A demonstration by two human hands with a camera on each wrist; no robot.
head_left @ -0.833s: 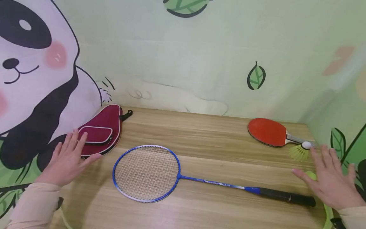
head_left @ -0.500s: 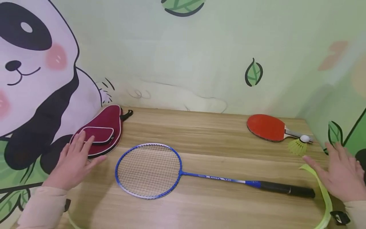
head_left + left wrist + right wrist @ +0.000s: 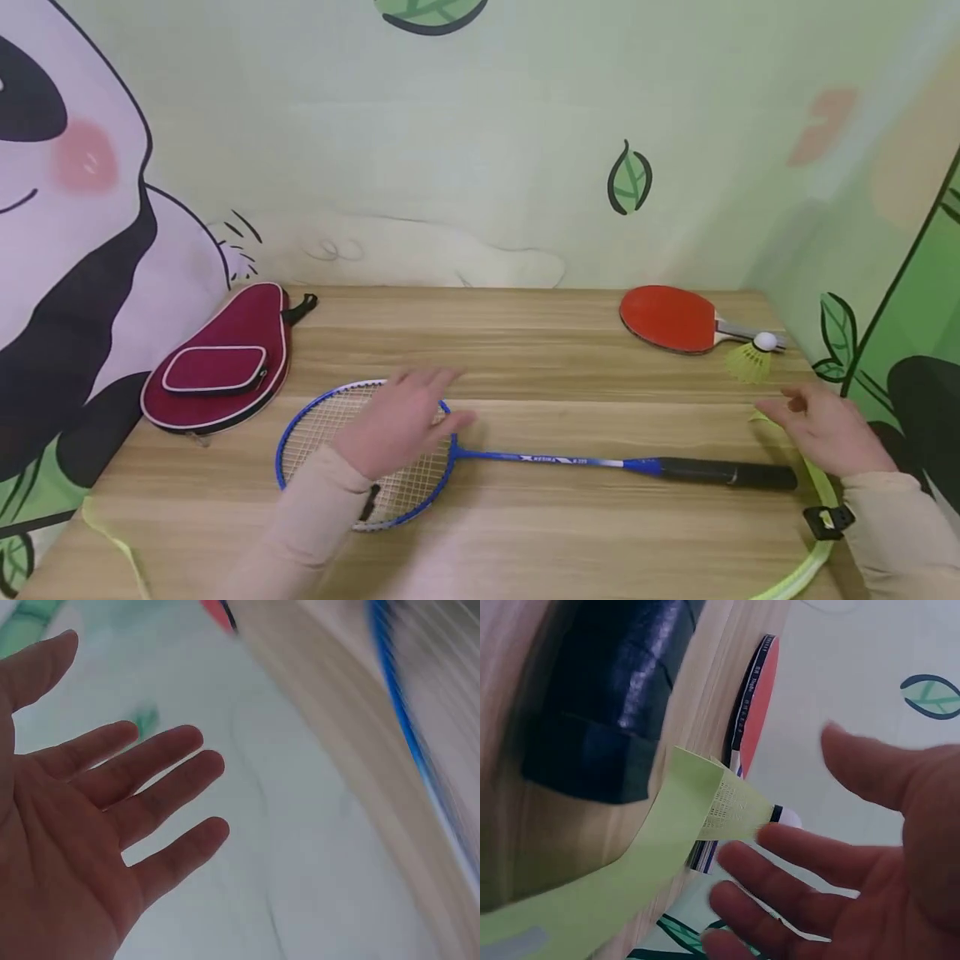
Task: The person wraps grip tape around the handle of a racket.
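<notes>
A badminton racket (image 3: 540, 458) with a blue frame lies across the table, strings at left and black handle at right. My left hand (image 3: 401, 421) hovers over its strings and hides part of the head. In the left wrist view the fingers (image 3: 169, 787) are spread and hold nothing. Beyond the handle end is my right hand (image 3: 828, 429), above a yellow-green strip (image 3: 802, 571). Its fingers (image 3: 810, 844) bend loosely around nothing in the right wrist view. A yellow shuttlecock (image 3: 750, 362) with a white tip sits just behind that hand, overlapping the handle of a red table tennis paddle (image 3: 667, 319).
At the back left lies a maroon paddle case (image 3: 217, 333) with a small zipped pocket and a black loop. Another yellow-green strip (image 3: 120, 546) runs along the front left. A wall (image 3: 480, 150) painted with leaves and a panda borders the table behind.
My left hand has swung right from over the paddle case to over the racket's strings. The right hand's fingers, spread before, now bend more. The view has shifted slightly to the right.
</notes>
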